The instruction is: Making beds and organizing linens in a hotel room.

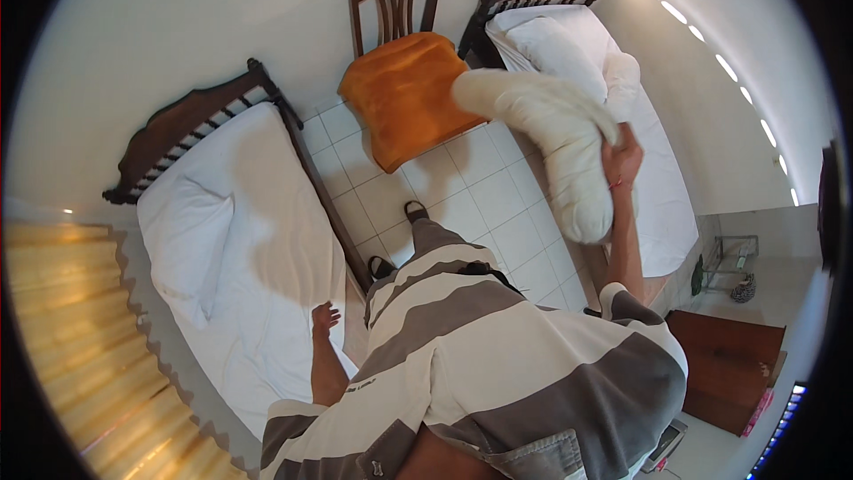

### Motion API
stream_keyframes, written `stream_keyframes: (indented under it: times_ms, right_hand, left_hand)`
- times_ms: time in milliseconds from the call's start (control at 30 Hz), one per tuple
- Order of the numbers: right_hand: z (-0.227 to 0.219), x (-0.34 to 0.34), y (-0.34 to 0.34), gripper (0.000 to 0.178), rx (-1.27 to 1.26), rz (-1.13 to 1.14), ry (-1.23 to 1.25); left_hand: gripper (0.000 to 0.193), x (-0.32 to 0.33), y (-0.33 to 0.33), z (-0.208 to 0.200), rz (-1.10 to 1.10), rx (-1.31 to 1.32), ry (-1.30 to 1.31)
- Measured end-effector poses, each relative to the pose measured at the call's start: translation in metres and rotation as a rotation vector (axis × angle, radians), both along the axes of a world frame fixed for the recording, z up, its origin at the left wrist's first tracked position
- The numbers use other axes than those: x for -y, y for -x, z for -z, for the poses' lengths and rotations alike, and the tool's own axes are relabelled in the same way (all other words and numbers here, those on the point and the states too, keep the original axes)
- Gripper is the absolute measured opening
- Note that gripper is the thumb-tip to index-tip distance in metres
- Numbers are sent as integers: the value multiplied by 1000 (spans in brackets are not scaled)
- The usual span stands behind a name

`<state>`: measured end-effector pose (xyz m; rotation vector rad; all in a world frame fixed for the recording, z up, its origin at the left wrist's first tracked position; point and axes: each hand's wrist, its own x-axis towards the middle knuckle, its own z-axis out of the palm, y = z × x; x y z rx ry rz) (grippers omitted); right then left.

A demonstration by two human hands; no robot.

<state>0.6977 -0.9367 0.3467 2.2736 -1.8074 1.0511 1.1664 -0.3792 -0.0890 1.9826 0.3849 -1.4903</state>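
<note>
My right hand point(624, 158) is closed around the middle of a long off-white bolster point(569, 156), which bends and hangs in the air in front of the right bed point(662, 204). Its far end is smeared by motion and overlaps an orange cloth point(404, 93) on a wooden chair point(355, 22). Low on the left, my left hand point(326, 318) is empty, fingers apart, by the edge of the left bed point(280, 302). A white pillow point(187, 244) lies on that bed. The right bed bears another pillow point(555, 49) and a white roll-shaped piece point(620, 76), partly hidden by the bolster.
Dark wooden headboards point(195, 129) stand against the far wall. White floor tiles point(484, 182) run between the beds. A yellow curtain point(71, 311) hangs at the left. On the right are a small metal rack point(730, 258) and a brown wooden cabinet point(724, 364).
</note>
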Motion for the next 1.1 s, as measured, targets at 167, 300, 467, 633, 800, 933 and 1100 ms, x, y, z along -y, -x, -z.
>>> stream_keyframes:
  times_ms: [167, 300, 467, 633, 800, 933, 1100]
  right_hand:
    - [-26, 120, 70, 37, -176, 182, 339]
    - [-15, 218, 128, 33, -303, 265, 357]
    - [73, 326, 162, 58, -618, 909, -344]
    - [209, 381, 56, 55, -614, 446, -513]
    - [314, 339, -158, 28, -601, -482, -611]
    - [351, 240, -350, 26, -985, -988, -1067]
    - [349, 72, -487, 30, -813, -1698, -892]
  left_hand:
    - [37, 25, -68, -10, -83, 162, 16]
    - [36, 79, -78, -27, -210, 267, 115]
    - [39, 175, -54, -45, -7, 267, 135]
    - [32, 250, -5, -64, -95, 248, 322]
    - [30, 274, 28, -64, -105, 227, 339]
    - [30, 260, 42, -67, -228, 345, 281]
    - [34, 206, 83, -79, -551, 485, 180]
